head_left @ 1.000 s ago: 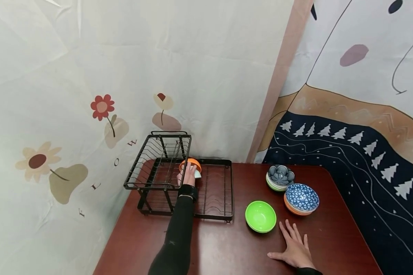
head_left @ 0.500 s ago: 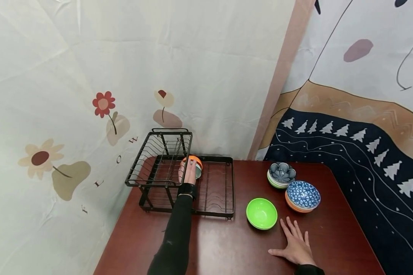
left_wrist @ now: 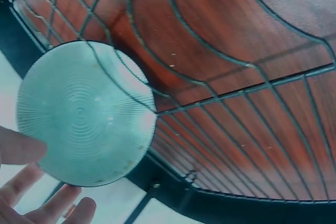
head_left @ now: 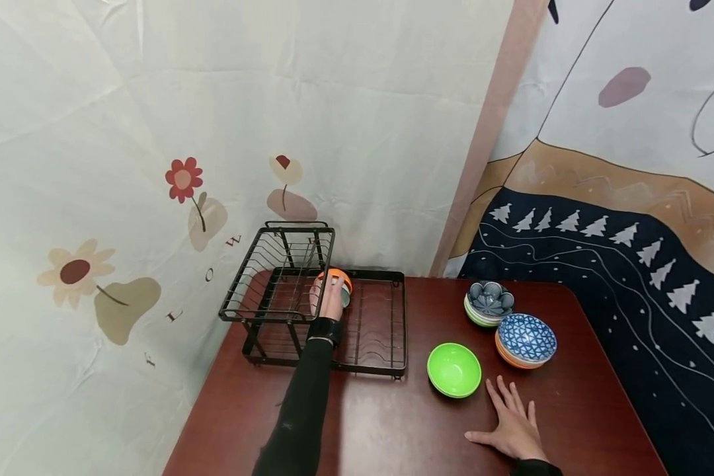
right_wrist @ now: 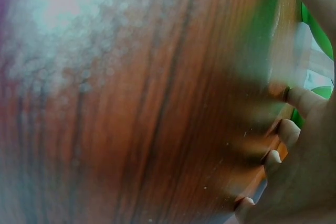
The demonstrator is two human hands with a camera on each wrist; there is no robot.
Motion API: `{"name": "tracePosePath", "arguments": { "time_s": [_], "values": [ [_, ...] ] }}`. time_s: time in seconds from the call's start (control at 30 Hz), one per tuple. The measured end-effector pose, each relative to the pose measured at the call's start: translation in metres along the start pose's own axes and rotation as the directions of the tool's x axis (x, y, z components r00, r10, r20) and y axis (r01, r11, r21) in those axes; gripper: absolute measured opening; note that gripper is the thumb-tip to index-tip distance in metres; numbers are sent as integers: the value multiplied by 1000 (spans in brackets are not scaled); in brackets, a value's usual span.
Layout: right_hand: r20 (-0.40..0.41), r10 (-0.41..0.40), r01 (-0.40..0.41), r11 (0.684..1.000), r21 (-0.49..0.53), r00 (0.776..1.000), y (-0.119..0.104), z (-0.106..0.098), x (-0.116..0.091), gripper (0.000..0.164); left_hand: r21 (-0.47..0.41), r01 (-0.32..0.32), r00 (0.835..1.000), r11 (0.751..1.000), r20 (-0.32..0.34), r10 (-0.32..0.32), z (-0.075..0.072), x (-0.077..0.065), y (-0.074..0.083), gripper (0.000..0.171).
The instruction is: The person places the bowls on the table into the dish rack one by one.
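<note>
In the head view, my left hand (head_left: 331, 301) reaches under the raised tier of a black wire dish rack (head_left: 363, 368). It holds a bowl (head_left: 338, 272), orange outside and pale inside. The left wrist view shows this bowl's ribbed round inside (left_wrist: 86, 114) facing the camera, tipped on its side against the rack's wires. My thumb lies over its rim, and the other fingertips sit at its lower edge. Spread wide, my right hand (head_left: 512, 426) rests on the tabletop close to a bright green bowl (head_left: 454, 370), holding nothing.
A stack topped by a grey petal-shaped bowl (head_left: 489, 301) stands at the table's back right. Nearer is another stack with a blue patterned bowl (head_left: 526, 337) on top. The rack's upper basket (head_left: 276, 271) overhangs its left half. Printed cloth hangs behind the reddish-brown table (head_left: 387, 430).
The bowl in my left hand has turned slightly within the rack, and more of its inside shows. My left hand has shifted only a little. My right hand stays in place.
</note>
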State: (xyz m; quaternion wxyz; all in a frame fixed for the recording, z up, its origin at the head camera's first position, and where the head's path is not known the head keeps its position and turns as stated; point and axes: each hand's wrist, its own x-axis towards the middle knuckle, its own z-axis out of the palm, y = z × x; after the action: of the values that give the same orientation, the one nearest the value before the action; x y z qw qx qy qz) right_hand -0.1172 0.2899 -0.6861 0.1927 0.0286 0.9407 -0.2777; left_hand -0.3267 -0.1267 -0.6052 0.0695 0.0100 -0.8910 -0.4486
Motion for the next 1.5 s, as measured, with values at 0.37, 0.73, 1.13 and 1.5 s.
{"name": "tracePosePath", "arguments": {
  "time_s": [0.37,0.73,1.13,1.5],
  "values": [
    [-13,-3,3,1000,-6,1000,0,0,-2,147,698,-304,941,648,113,320,-4,-31,33,59],
    [-17,9,-9,1000,-7,1000,-2,-2,-1,147,631,-381,898,676,77,434,-5,-84,44,52],
    [-14,6,-6,1000,-10,1000,-1,1,-2,148,627,-449,842,637,59,536,-10,-158,13,54],
    [-26,-6,6,1000,3,1000,0,1,-1,148,611,-418,866,673,45,498,-18,-205,-29,61]
  ]
}}
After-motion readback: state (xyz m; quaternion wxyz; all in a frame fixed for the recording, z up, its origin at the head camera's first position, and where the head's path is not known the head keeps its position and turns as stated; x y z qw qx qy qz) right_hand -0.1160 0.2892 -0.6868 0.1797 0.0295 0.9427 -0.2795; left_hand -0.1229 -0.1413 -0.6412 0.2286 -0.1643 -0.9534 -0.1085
